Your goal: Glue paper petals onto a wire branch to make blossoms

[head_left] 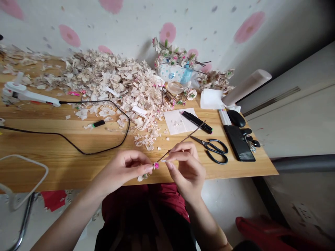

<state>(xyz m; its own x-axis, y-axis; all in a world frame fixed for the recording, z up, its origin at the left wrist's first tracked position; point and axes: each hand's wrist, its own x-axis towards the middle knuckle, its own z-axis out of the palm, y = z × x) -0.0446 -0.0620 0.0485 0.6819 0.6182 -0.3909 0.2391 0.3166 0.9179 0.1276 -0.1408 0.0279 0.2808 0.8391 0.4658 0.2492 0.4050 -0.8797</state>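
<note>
My left hand (128, 169) is pinched on a small pink flower bud (156, 165) at the near end of a thin dark stem wire (183, 140). My right hand (187, 164) is closed round the same wire just beside the bud, fingertips nearly touching the left ones. The wire slants up and right over the wooden table (65, 164), its far end near the marker. Both hands hover at the table's near edge, above my lap.
A big heap of pale petals (115, 82) covers the table's back. Black scissors (214, 148), a black marker (197, 122), a phone (239, 143), a white glue gun (26, 93) with black cable (78, 150), and finished flower sprigs (180, 57) lie around.
</note>
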